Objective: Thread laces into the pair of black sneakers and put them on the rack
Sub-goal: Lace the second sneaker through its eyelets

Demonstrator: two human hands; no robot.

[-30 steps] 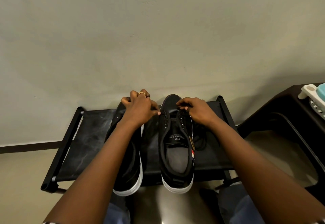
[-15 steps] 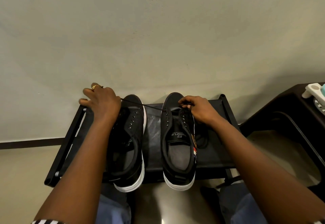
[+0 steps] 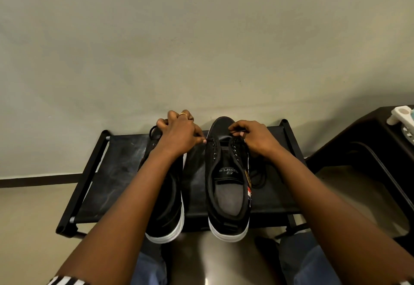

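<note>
Two black sneakers with white soles stand side by side on a low black rack (image 3: 112, 172), toes to the wall. The right sneaker (image 3: 227, 195) shows its grey insole and open eyelets. My forearm covers much of the left sneaker (image 3: 167, 213). My left hand (image 3: 179, 133) hovers over the left sneaker's toe and pinches a black lace (image 3: 154, 131) at the right sneaker's upper left eyelets. My right hand (image 3: 253, 138) pinches the other end of the lace by the upper right eyelets. Loose lace (image 3: 257, 176) lies coiled to the right of that sneaker.
A pale wall rises right behind the rack. A dark table (image 3: 367, 150) stands at the right with a white and teal iron (image 3: 403, 121) on it. My knees in blue jeans (image 3: 313, 266) are below the rack's front edge, over a shiny floor.
My left hand, which had pulled the lace out far to the left, has come back right to the right sneaker's eyelets. My right hand has stayed at the eyelets.
</note>
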